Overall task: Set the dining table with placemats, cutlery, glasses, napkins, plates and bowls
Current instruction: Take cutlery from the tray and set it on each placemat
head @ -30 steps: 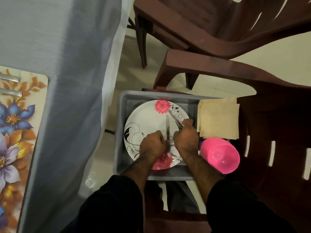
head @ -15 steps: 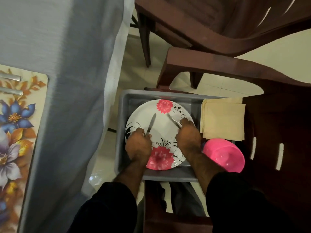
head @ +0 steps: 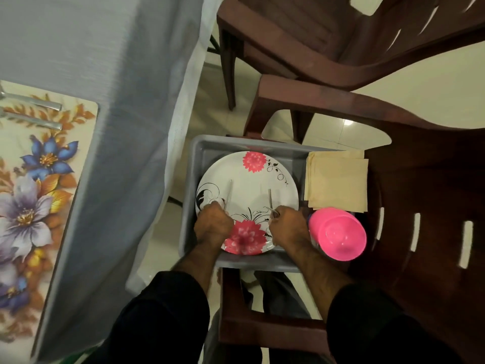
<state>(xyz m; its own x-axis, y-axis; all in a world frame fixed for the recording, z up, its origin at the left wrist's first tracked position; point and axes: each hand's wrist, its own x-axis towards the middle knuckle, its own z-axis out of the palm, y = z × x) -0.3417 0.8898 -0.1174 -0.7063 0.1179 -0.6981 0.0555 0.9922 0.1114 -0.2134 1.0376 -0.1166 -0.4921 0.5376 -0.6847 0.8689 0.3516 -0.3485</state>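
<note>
A white plate with pink flowers lies in a grey tub on a brown chair. My left hand grips a knife whose blade points away over the plate's left side. My right hand grips a fork over the plate's right side. Folded beige napkins lie across the tub's right edge, and a pink bowl sits just below them beside my right hand. On the table at left lies a floral placemat with two pieces of cutlery near its top.
A table under a grey cloth fills the left, its cloth hanging close to the tub. A second brown chair stands at the back. The tub's chair has a slotted back on the right. Pale tiled floor shows between them.
My hands, close together over the plate's middle a second ago, have drawn apart. The knife went left with my left hand; the fork stays with my right.
</note>
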